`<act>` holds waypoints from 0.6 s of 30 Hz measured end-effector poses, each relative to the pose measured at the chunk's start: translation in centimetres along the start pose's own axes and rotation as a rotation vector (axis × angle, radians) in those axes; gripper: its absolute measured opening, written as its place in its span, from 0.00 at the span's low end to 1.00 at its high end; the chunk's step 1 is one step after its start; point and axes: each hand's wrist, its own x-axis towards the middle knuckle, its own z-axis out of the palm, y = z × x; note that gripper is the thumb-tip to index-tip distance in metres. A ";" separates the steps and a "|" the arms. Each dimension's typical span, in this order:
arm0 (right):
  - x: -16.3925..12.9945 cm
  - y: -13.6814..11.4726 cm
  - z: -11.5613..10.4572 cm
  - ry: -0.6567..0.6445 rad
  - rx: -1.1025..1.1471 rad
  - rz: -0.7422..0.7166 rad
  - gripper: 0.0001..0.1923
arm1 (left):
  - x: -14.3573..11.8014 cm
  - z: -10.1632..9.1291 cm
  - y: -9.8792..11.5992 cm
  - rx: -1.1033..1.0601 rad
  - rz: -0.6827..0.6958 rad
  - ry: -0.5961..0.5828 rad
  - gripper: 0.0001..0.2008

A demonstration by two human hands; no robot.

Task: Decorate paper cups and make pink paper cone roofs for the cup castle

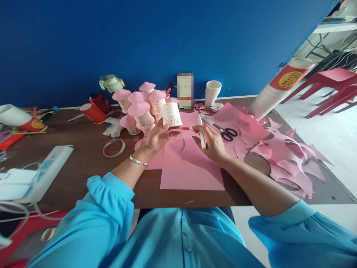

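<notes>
Where the brown counter (83,163) runs off to the far left, a white power strip (41,173) lies with cords trailing from it; behind it red paper cups (93,111) rest on their sides, and a clear tape ring (113,147) lies flat nearer the middle. Just right of that stands a cluster of pink-roofed cup houses (139,111), decorated white cups capped with pink paper cones, with a green bottle (111,82) behind them against the blue wall (167,37). The left hand (157,137), a silver bracelet (136,160) at its wrist, holds a decorated paper cup (172,114) on its side just above the counter, beside the cluster; its grip is closed about the cup's lower wall. Beneath both hands lies a pink paper sheet (192,167) with a round hole cut in it. The right hand (213,143) rests on that sheet, its grip narrow around a white marker (201,133) that points away from the person. Black-handled scissors (225,132) lie just right of it; a plain white cup (212,92) stands behind by the wall; pink paper scraps (287,160) spread further right, near a tilted stack of cups (275,93).
</notes>
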 end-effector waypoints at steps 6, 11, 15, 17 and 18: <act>-1.0 0.4 1.3 -0.214 -0.091 -0.132 0.12 | 1.0 -0.3 -0.5 0.047 0.162 0.213 0.25; -1.5 0.2 2.5 -0.378 -0.171 -0.243 0.13 | 1.1 0.0 -1.0 0.076 0.169 0.289 0.26; -1.4 -0.1 2.7 -0.429 -0.173 -0.258 0.11 | 0.9 0.0 -1.5 0.177 0.145 0.269 0.30; -1.3 -0.2 2.3 -0.359 -0.139 -0.178 0.09 | 0.9 -0.2 -1.7 0.245 0.139 0.250 0.30; -1.2 -0.2 2.0 -0.300 -0.118 -0.116 0.08 | 0.8 -0.3 -1.7 0.292 0.130 0.235 0.30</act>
